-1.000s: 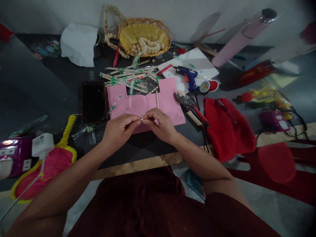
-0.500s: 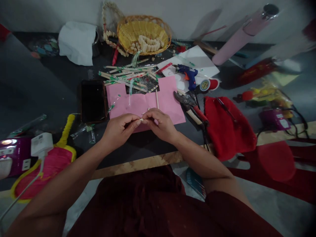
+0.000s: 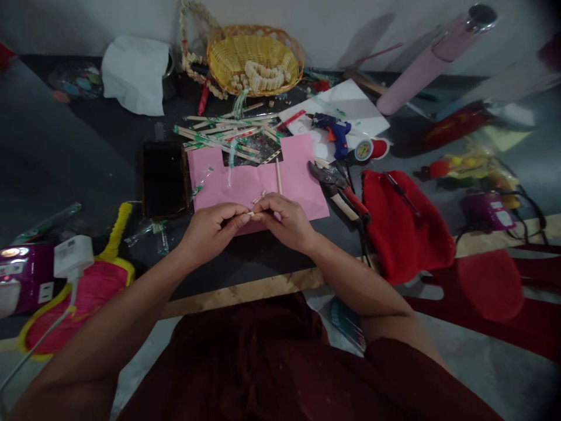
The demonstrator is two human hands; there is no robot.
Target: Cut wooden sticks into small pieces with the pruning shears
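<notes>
Between the fingertips of my left hand [image 3: 217, 228] and my right hand [image 3: 284, 219] is a small pale wooden piece [image 3: 251, 214], probably a short cut length of chopstick. Both hands pinch it from either side, low over the front of a pink paper sheet [image 3: 307, 187]. A few more small pale pieces [image 3: 263, 193] lie just beyond my right fingertips. One bare stick [image 3: 279, 175] rests lengthwise on the paper. Behind the sheet, several chopsticks [image 3: 219, 131], some in green-printed wrappers, are heaped loosely.
A yellow basket [image 3: 219, 58] at the wall holds a loop of small wooden pieces. Left of the paper lies a phone [image 3: 164, 178]. Pruning shears [image 3: 333, 190], a blue glue gun [image 3: 333, 131], a thread spool [image 3: 372, 150] and red cloth [image 3: 403, 234] lie right. A tall pink flask [image 3: 421, 76] stands behind.
Both hands stay nearly in place, still pinching the small piece. The small pieces beyond my right fingertips show slightly more clearly. The view has shifted very slightly.
</notes>
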